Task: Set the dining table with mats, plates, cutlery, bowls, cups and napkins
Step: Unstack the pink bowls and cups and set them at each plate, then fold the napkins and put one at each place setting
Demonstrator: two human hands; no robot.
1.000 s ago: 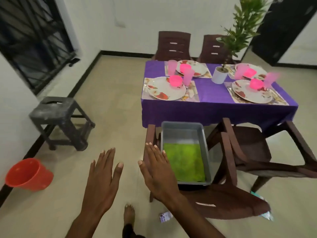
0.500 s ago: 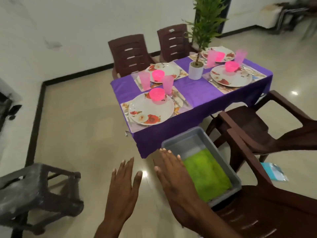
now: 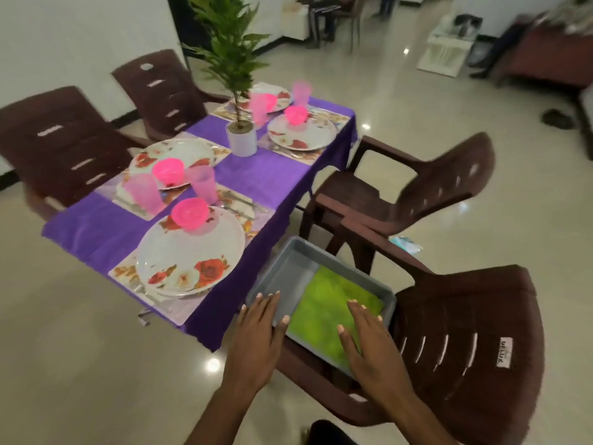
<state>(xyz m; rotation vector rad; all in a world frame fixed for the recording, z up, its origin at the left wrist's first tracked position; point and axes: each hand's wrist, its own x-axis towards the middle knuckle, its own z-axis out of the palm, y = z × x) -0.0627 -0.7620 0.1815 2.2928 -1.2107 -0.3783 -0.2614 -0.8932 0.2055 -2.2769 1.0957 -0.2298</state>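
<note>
Both hands show straight, slightly spread fingers, holding nothing. Left hand (image 3: 256,335) lies over the near rim of the grey rectangular plastic tray (image 3: 290,263); right hand (image 3: 369,345) over the fuzzy green napkins (image 3: 324,313) inside. Tray sits on a brown chair (image 3: 465,332) beside the purple-clothed table (image 3: 266,175).

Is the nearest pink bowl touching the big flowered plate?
Touching. The head view shows the pink bowl sitting directly on the flowered plate, near its far rim.
</note>
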